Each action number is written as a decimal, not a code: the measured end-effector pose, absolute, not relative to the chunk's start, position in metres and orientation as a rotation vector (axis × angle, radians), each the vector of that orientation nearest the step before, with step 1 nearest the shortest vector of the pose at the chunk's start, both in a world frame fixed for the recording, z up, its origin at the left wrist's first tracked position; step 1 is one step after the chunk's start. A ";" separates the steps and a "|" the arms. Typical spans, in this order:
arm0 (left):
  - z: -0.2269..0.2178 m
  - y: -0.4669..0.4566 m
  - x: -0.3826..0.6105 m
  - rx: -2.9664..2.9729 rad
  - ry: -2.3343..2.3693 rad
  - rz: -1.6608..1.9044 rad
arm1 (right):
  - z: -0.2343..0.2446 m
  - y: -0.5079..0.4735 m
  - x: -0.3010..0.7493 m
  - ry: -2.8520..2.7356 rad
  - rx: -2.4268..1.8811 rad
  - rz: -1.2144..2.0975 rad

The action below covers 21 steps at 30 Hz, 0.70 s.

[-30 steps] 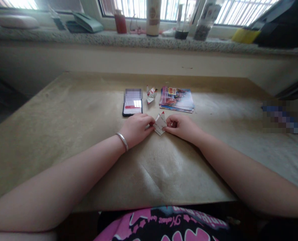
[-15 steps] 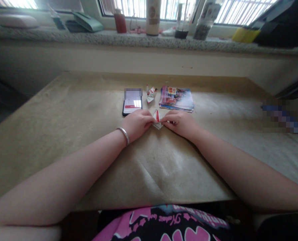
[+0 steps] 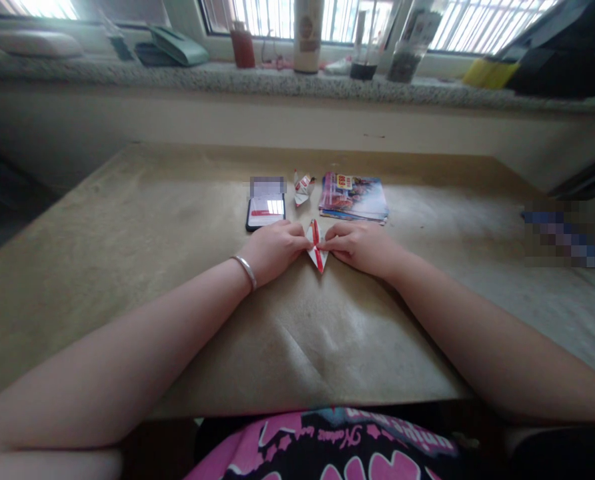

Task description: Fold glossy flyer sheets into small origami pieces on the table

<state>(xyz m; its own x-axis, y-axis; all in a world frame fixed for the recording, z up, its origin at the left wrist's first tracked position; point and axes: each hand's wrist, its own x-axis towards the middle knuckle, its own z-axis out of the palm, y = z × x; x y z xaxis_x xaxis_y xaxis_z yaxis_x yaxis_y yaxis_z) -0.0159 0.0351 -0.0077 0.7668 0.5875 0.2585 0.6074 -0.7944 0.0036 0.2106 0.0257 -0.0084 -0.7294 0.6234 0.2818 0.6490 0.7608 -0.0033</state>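
1. Just beyond my pink-and-black printed shirt (image 3: 322, 443) is the near edge of the surface (image 3: 217, 360), tan, smooth and faintly wrinkled.
2. My left hand (image 3: 276, 250), with a silver bangle (image 3: 245, 272) at the wrist, pinches a folded paper diamond (image 3: 319, 261) from the left; my right hand (image 3: 365, 248) pinches it from the right. The fingertips are small here, so I can't tell which layers each grips.
3. The diamond sits about midway between the left and right edges: thin, crisp, white, red-striped, its points toward the near and far edges.
4. I judge this a shaping-and-creasing step; the next move calls for matched edges and light, even pressure.
5. Nearer the far edge lie a flat, glossy smartphone (image 3: 266, 217), a spiky origami figure (image 3: 303, 191) and a stack of shiny leaflets (image 3: 357, 197).
6. Past the far edge runs a speckled stone windowsill (image 3: 192, 79).
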 end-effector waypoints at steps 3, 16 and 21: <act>-0.005 0.033 -0.018 -2.849 -0.938 -0.321 | -0.009 0.026 0.211 -2.687 -0.994 -0.143; 0.003 0.027 -0.021 -2.768 -0.982 -0.227 | -0.004 0.020 0.223 -2.711 -1.080 -0.123; 0.002 0.024 -0.022 -2.790 -0.965 -0.296 | -0.005 0.018 0.224 -2.641 -1.109 -0.062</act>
<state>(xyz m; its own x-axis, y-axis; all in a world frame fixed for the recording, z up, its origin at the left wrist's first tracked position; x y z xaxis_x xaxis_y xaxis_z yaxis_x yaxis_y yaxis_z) -0.0217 0.0238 0.0017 0.7705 0.5896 0.2424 0.6242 -0.7749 -0.0991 0.2243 0.0178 -0.0047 -0.6678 0.6943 0.2681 0.7061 0.7050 -0.0669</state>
